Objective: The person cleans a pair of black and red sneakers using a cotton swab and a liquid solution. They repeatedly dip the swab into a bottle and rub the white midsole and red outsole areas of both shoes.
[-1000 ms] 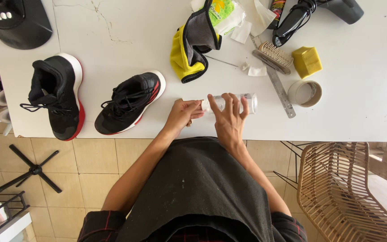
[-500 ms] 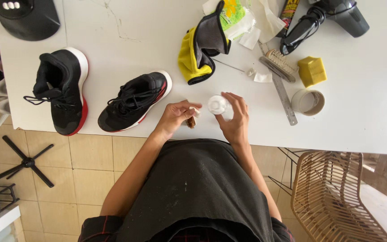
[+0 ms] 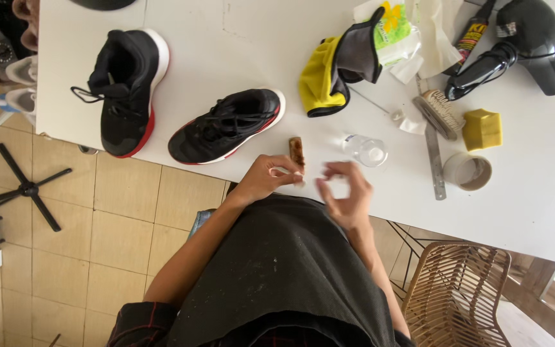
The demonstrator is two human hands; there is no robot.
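Brown-bristled and small, the brush (image 3: pixel 297 154) stands pinched in your left hand (image 3: pixel 266 180) at the white table (image 3: pixel 239 38) edge; your right hand (image 3: pixel 345 193) hovers beside it, fingers loosely spread, holding nothing; the clear plastic bottle (image 3: pixel 366 150) lies at one o'clock from it; the nearer black shoe (image 3: pixel 226 125) sits at ten o'clock of the brush.

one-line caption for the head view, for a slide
Left hand holds a small brown brush beside a clear bottle and two black shoes on a white table.
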